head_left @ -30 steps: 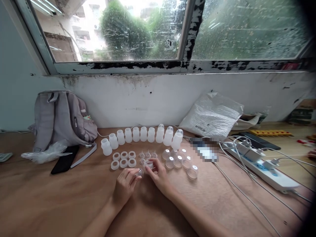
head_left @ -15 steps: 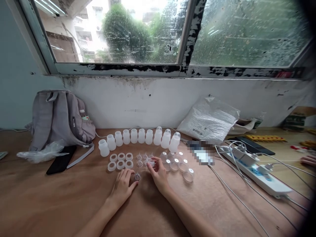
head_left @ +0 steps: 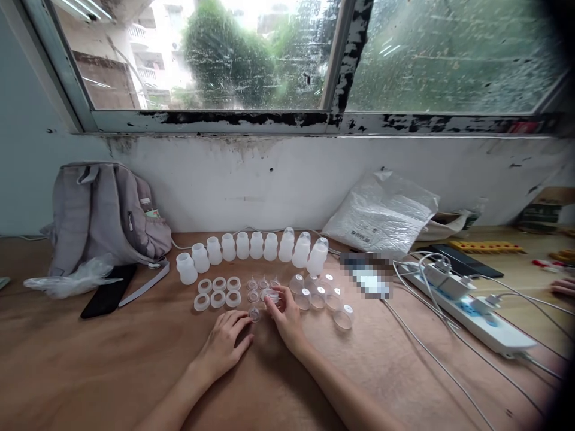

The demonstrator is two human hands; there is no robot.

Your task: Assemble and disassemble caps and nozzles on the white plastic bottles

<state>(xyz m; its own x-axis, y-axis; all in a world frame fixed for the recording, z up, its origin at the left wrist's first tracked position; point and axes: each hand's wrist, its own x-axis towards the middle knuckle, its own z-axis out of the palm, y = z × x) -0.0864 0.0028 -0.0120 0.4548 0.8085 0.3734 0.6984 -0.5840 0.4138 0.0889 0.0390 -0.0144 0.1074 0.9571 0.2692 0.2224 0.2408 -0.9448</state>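
My left hand (head_left: 226,344) lies flat on the wooden table (head_left: 112,359), fingers stretched and empty; a small clear nipple piece (head_left: 254,313) sits just off its fingertips. My right hand (head_left: 284,315) pinches a white ring cap (head_left: 271,294) among the small clear parts. Behind them stands a row of white bottles (head_left: 245,246), three of them on the right capped with clear domes (head_left: 305,239). White rings (head_left: 217,291) lie to the left, clear dome caps (head_left: 321,296) to the right.
A grey backpack (head_left: 105,209), a plastic bag (head_left: 67,278) and a black phone (head_left: 108,292) sit at the left. A white packet (head_left: 381,212), a power strip (head_left: 476,314) with cables and another phone are at the right. Another person's hand (head_left: 563,287) shows at the far right edge.
My left hand set the small clear piece down on the table and flattened out. My right hand stayed at the ring cap, shifting only slightly.
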